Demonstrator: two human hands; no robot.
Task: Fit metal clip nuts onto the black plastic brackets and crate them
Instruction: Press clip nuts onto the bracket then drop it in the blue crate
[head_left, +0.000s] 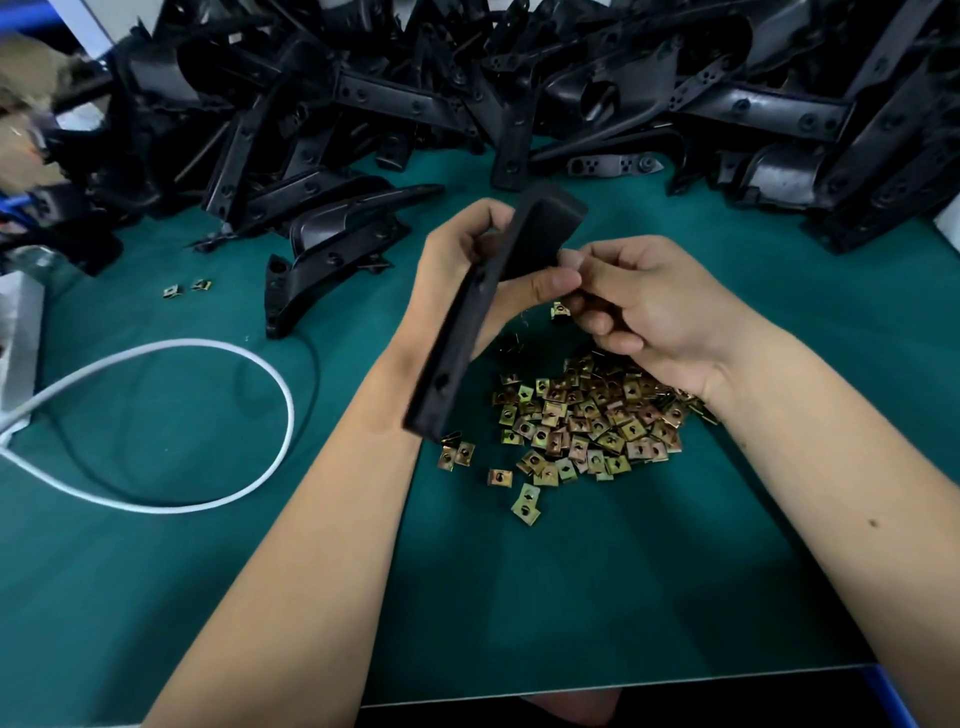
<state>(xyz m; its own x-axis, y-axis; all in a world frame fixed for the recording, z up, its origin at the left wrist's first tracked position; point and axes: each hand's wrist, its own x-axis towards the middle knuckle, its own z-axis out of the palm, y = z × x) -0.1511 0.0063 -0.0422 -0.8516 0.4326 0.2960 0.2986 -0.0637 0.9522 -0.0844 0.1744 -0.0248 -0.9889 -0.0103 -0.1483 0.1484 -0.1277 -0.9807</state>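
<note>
My left hand (467, 260) grips a long black plastic bracket (467, 332) above the green table, one end tilted down toward me. My right hand (639, 306) is at the bracket's edge with curled fingers, thumb and forefinger pinched against the plastic. Whether a clip nut sits between those fingertips is hidden. One brass-coloured clip nut (559, 310) shows just below the right fingers. A heap of clip nuts (587, 421) lies on the mat under my right wrist, with a few strays (526, 503) toward me.
A big pile of black brackets (467, 93) fills the far side of the table. One loose bracket (322, 260) lies left of my hands. Two stray nuts (187, 287) and a looped white cable (156, 426) lie at the left. The table's front edge (623, 686) is near.
</note>
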